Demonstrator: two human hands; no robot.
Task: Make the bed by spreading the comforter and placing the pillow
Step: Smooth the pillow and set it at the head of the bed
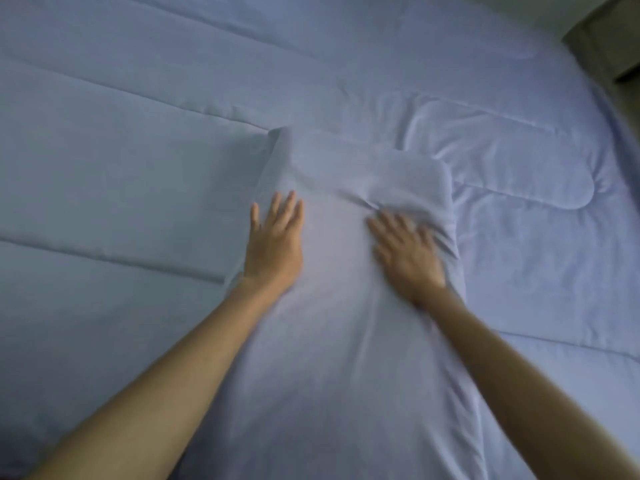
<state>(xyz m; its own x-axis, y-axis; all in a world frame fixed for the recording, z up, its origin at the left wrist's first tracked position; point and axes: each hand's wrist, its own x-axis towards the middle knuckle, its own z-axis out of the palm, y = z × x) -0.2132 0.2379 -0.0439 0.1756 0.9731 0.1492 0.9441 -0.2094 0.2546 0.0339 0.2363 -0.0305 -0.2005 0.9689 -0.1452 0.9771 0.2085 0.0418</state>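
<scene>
Squarely in the middle of the view lay the pillow [332,306], in a pale blue case, stretched lengthwise away from the person and resting on top of the comforter [121,150]. Its near end ran out of the bottom of the frame and its far end stopped about mid-bed. The left hand [275,244] lay flat on the pillow's left edge, fingers straight and slightly fanned, gripping nothing. The right hand [408,251] lay palm down toward the pillow's right side with its fingers spread wide, likewise holding nothing; it was blurred, and the fabric just beyond its fingertips was bunched into small creases. Both bare forearms reached in from the lower corners, the left forearm [166,375] crossing the comforter and the right forearm [519,368] passing over the pillow's right edge, hiding part of it. The comforter, the same pale blue as the pillowcase, covered the bed on every side of the pillow, with long stitched channels running across it on the left and a rounded quilted seam [519,174] looping on the right, where the cloth was more wrinkled. Past the bed's far right corner a dull brown surface [602,46] showed, too blurred to identify.
</scene>
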